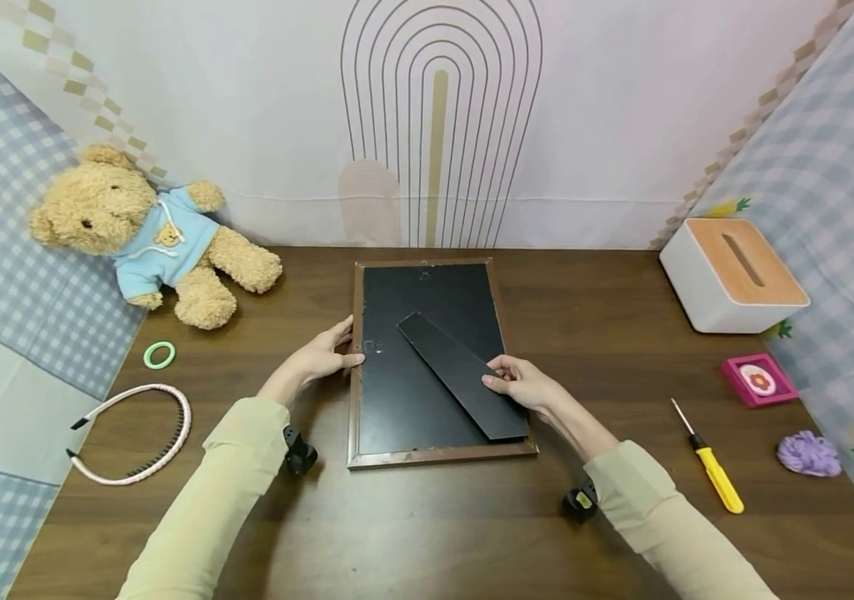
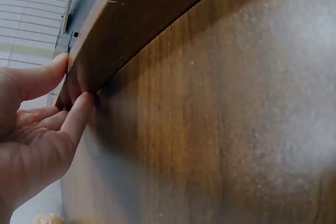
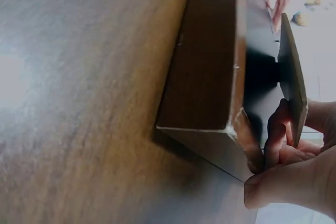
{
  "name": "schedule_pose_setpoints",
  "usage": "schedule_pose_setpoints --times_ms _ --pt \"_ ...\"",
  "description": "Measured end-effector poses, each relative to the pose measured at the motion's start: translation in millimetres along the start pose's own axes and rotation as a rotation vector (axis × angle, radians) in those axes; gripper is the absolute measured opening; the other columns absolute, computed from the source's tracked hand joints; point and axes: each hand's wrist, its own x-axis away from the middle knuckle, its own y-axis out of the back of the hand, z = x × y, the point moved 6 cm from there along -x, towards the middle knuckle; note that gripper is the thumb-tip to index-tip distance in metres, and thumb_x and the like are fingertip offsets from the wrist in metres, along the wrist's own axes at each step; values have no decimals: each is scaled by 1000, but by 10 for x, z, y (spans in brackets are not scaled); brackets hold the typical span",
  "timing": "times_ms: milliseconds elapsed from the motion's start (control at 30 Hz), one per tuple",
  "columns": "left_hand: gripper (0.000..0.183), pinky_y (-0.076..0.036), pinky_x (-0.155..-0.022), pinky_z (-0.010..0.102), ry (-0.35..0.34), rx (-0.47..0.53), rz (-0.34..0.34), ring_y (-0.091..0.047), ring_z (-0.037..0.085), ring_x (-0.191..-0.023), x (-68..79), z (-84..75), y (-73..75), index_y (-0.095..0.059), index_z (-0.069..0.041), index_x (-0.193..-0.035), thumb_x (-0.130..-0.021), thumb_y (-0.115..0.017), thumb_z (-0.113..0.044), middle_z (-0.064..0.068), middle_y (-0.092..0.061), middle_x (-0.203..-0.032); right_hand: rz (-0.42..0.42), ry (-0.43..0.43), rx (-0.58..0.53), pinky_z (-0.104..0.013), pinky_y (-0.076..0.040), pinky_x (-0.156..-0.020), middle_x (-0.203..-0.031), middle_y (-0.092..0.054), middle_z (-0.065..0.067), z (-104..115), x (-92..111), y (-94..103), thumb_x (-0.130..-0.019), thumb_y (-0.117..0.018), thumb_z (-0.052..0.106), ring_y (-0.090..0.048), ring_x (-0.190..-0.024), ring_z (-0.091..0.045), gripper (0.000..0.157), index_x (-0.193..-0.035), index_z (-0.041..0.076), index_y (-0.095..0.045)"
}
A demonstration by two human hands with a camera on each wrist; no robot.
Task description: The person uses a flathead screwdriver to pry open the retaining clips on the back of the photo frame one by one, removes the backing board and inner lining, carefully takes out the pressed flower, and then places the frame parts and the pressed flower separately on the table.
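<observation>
A brown picture frame [image 1: 441, 457] lies face down on the table, its black backing board [image 1: 392, 400] upward. Across the board slants a black easel stand [image 1: 456, 371]. My right hand [image 1: 527, 385] pinches the stand's right edge near its wide end, thumb on top and fingers beneath. The right wrist view shows the stand [image 3: 294, 74] lifted at an angle off the board. With my left hand [image 1: 317, 354] I grip the frame's left side, the thumb on the upper edge and fingers against the outer wall, as the left wrist view shows.
On the left are a teddy bear [image 1: 164, 237], a green ring [image 1: 160, 355] and a headband [image 1: 184, 417]. To the right lie a yellow screwdriver [image 1: 719, 479], a purple scrunchie [image 1: 809, 454], a pink box [image 1: 737, 383] and a tissue box [image 1: 704, 292].
</observation>
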Motion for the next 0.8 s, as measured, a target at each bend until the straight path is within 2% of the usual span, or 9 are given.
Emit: schedule_pose_setpoints --times_ms 133,300,567,800 --pt "80 -10 -118 48 11 43 7 -9 38 -144 3 21 -14 4 -2 -149 -93 -53 -7 28 -8 -153 -27 3 10 -22 -37 -67 -88 -50 -1 -7 17 -10 -92 -55 12 -43 -77 -11 28 -111 -8 -52" --pt "77 -13 -118 48 7 72 -18 -11 37 -144 3 20 -12 1 -4 -149 -93 -52 -7 27 -9 -153 -67 -4 3 -23 -34 -72 -88 -44 0 -36 48 -21 -93 -54 13 -40 -83 -13 27 -113 -6 -53" --pt "72 -13 -118 49 -20 149 -7 -8 38 -143 -5 47 -24 0 -5 -149 -95 -47 -4 27 -8 -153 -62 3 -42 -21 -34 -71 -85 -42 3 -45 87 -20 -93 -54 11 -39 -83 -12 26 -113 -7 -52" --pt "71 -14 -118 47 -3 193 -23 -9 36 -144 -10 48 -38 -1 -7 -150 -95 -47 -3 26 -10 -153 -60 15 -60 -20 -34 -69 -83 -43 4 -53 97 -12 -93 -54 12 -40 -80 -10 28 -113 -7 -51"
